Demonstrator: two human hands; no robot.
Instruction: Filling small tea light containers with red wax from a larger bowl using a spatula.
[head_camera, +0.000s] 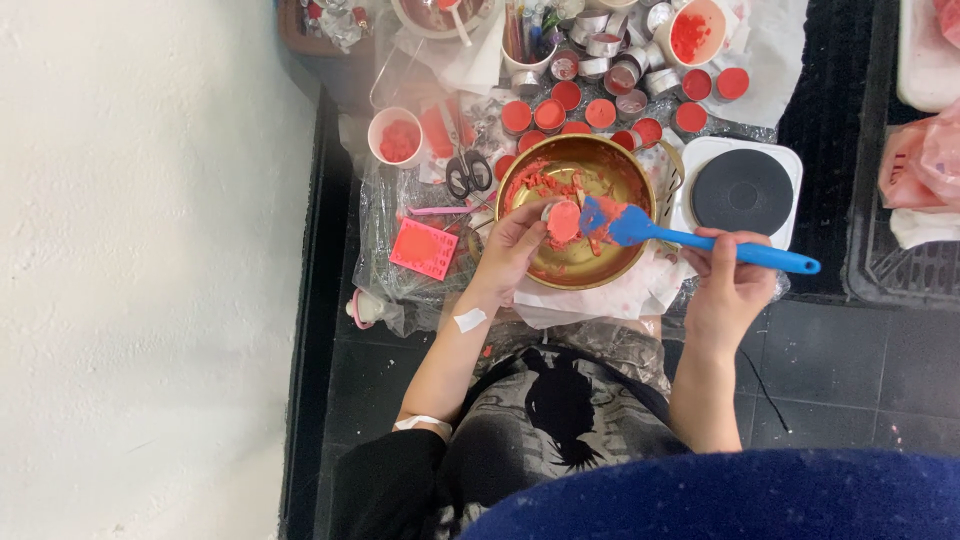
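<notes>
Left hand (510, 248) grip around small red-filled tin (562, 221), right hand (728, 285) grip on blue spatula (690, 241)

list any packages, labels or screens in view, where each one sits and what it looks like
Pink square card: flat on the plastic sheet, left of the gold bowl; faint print.
Pink plastic bags: right edge, crumpled, translucent.
White sticker: on the left wrist, small strip.
No screens.

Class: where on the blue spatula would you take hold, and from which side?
Grip the blue spatula by its long bare handle, coming from the right. The right hand holds it there already; its blade lies over the gold bowl, smeared with red paste.
</notes>
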